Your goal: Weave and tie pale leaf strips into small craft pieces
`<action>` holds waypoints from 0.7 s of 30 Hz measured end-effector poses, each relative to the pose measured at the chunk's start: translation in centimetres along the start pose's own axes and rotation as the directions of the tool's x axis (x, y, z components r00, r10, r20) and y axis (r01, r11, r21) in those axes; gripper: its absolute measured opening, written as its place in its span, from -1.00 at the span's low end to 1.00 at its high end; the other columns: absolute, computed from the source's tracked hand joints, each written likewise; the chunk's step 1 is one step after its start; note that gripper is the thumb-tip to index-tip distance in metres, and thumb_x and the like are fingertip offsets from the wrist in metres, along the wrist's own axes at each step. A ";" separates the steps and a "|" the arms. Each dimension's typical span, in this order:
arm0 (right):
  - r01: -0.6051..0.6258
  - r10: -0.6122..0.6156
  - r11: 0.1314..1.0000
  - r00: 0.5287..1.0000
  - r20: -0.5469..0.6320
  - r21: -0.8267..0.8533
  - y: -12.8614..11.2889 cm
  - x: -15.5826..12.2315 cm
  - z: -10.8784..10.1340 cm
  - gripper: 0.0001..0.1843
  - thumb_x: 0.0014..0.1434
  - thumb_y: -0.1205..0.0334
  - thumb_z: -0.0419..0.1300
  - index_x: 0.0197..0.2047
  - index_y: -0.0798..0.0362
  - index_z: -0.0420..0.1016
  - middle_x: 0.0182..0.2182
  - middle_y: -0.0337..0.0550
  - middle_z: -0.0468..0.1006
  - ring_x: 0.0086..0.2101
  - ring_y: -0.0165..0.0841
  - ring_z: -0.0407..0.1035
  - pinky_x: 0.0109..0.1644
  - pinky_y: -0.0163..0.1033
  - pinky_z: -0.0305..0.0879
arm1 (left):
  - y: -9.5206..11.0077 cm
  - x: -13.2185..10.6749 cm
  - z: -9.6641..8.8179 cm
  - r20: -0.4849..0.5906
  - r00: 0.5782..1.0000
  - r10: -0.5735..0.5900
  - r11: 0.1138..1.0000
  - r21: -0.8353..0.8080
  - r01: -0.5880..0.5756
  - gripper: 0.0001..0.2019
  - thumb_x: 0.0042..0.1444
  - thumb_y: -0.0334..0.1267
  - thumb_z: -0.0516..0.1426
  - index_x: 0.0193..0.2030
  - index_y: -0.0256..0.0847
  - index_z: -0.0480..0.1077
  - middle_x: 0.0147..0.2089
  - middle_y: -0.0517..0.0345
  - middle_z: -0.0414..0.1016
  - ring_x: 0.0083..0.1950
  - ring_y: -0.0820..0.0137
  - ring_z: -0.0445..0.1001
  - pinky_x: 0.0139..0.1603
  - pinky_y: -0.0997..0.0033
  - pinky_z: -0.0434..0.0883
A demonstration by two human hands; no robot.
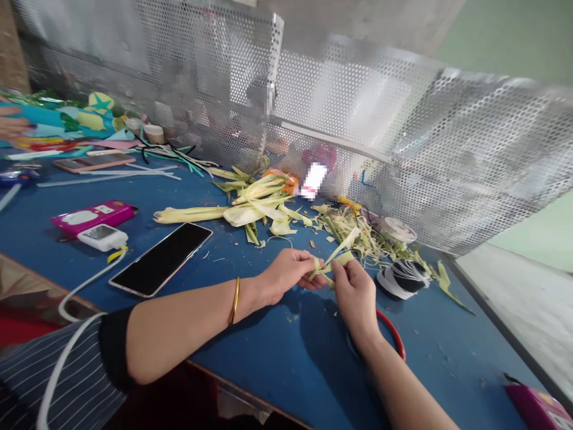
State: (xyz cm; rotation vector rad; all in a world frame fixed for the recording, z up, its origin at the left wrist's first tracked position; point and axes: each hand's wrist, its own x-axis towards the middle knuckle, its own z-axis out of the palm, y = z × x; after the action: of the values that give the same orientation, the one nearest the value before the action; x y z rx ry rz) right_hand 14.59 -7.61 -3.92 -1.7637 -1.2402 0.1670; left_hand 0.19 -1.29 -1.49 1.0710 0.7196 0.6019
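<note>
My left hand pinches a pale green corn husk strip, which looks looped or knotted between the fingers. Close beside it, my right hand is closed on the other part of the same strip, and one husk end sticks up above the fingers. Both hands are just above the blue table. Part of a red ring-shaped handle shows from under my right wrist; the rest is hidden. Beyond the hands lies a pile of corn husks.
Shredded husk scraps and a black-and-white spool lie to the right. A black-screened phone and a magenta device with a white cable lie left. A perforated metal screen stands behind. Another person's hand is far left.
</note>
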 end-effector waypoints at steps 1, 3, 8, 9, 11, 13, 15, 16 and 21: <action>-0.033 0.033 0.999 0.999 0.008 0.027 0.0 0.1 0.1 -0.61 0.23 -0.04 0.10 -0.54 -0.05 0.16 -0.69 -0.37 0.22 -0.62 -0.40 0.11 -0.55 -0.31 0.00 | 0.1 0.0 0.0 0.005 1.000 0.000 1.000 0.012 0.000 -0.86 0.06 -0.27 0.18 -0.37 -0.30 0.52 -0.49 0.08 0.56 -0.42 0.41 0.54 -0.31 0.42 0.45; -0.091 0.089 0.993 0.996 0.025 0.074 -0.2 0.2 0.1 -0.61 0.20 -0.05 0.11 -0.55 -0.04 0.20 -0.69 -0.38 0.21 -0.62 -0.41 0.09 -0.56 -0.32 0.01 | 0.2 -0.1 -0.1 0.026 1.000 -0.003 0.999 0.039 0.002 -0.87 0.06 -0.32 0.14 -0.35 -0.29 0.53 -0.46 0.08 0.57 -0.40 0.41 0.54 -0.28 0.41 0.46; -0.206 0.195 0.961 0.978 0.078 0.184 -0.4 0.2 0.3 -0.67 0.16 0.01 0.13 -0.54 -0.02 0.26 -0.72 -0.41 0.25 -0.67 -0.44 0.12 -0.60 -0.32 0.02 | 0.2 0.0 -0.1 0.094 0.995 0.033 0.994 0.102 -0.043 -0.89 -0.06 -0.42 0.17 -0.37 -0.29 0.53 -0.43 0.13 0.57 -0.37 0.44 0.52 -0.21 0.44 0.45; -0.223 0.210 0.954 0.974 0.083 0.199 -0.4 0.1 0.3 -0.68 0.15 0.02 0.14 -0.55 -0.02 0.25 -0.73 -0.41 0.25 -0.68 -0.45 0.12 -0.61 -0.33 0.03 | 0.0 0.0 -0.2 0.092 0.995 0.048 0.992 0.110 -0.058 -0.92 -0.06 -0.41 0.20 -0.38 -0.29 0.52 -0.43 0.14 0.56 -0.38 0.45 0.51 -0.22 0.45 0.45; -0.245 0.230 0.943 0.969 0.090 0.225 -0.4 0.0 0.5 -0.68 0.13 0.03 0.16 -0.56 -0.02 0.26 -0.74 -0.42 0.26 -0.69 -0.45 0.14 -0.62 -0.34 0.04 | -0.4 0.3 -0.2 0.069 0.995 0.078 0.988 0.132 -0.086 -0.95 -0.02 -0.36 0.23 -0.40 -0.29 0.51 -0.45 0.15 0.55 -0.40 0.46 0.49 -0.26 0.45 0.45; -0.283 0.260 0.924 0.958 0.119 0.258 -0.5 -0.1 0.7 -0.68 0.12 0.00 0.18 -0.53 -0.01 0.29 -0.75 -0.42 0.28 -0.71 -0.45 0.15 -0.64 -0.34 0.04 | -0.9 0.5 -0.3 0.031 0.993 0.116 0.979 0.167 -0.120 -0.93 0.03 -0.33 0.23 -0.39 -0.29 0.52 -0.45 0.16 0.54 -0.42 0.47 0.49 -0.28 0.46 0.44; -0.345 0.314 0.891 0.938 0.148 0.296 -0.7 -0.3 0.9 -0.66 0.10 -0.06 0.20 -0.50 -0.01 0.31 -0.77 -0.42 0.29 -0.74 -0.44 0.15 -0.68 -0.34 0.02 | -1.2 0.8 -0.5 -0.006 0.987 0.160 0.966 0.209 -0.156 -0.93 0.06 -0.33 0.22 -0.35 -0.27 0.54 -0.44 0.18 0.55 -0.39 0.45 0.51 -0.30 0.48 0.44; -0.375 0.340 0.871 0.926 0.164 0.316 -0.9 -0.4 1.0 -0.66 0.09 -0.09 0.22 -0.48 0.00 0.33 -0.78 -0.42 0.31 -0.75 -0.44 0.15 -0.70 -0.34 0.02 | -1.3 0.9 -0.6 -0.027 0.984 0.176 0.962 0.216 -0.166 -0.92 0.06 -0.33 0.22 -0.32 -0.26 0.55 -0.42 0.18 0.55 -0.37 0.44 0.53 -0.31 0.49 0.44; -0.362 0.292 0.783 0.932 0.216 0.506 -1.8 -1.1 1.2 -0.67 0.09 -0.06 0.24 -0.24 0.00 0.33 -0.56 -0.30 0.56 -0.67 -0.37 0.37 -0.53 -0.26 0.35 | -0.6 1.3 -1.0 -0.185 0.972 0.146 0.988 0.077 -0.134 -0.93 0.07 -0.32 0.23 -0.32 -0.26 0.54 -0.40 0.14 0.56 -0.36 0.41 0.56 -0.38 0.50 0.43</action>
State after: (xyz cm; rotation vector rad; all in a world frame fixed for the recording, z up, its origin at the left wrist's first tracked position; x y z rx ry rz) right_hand 12.18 -7.67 -3.69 -1.4596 -0.8400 0.7719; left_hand 0.30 0.01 -2.67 1.1401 0.8384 0.8149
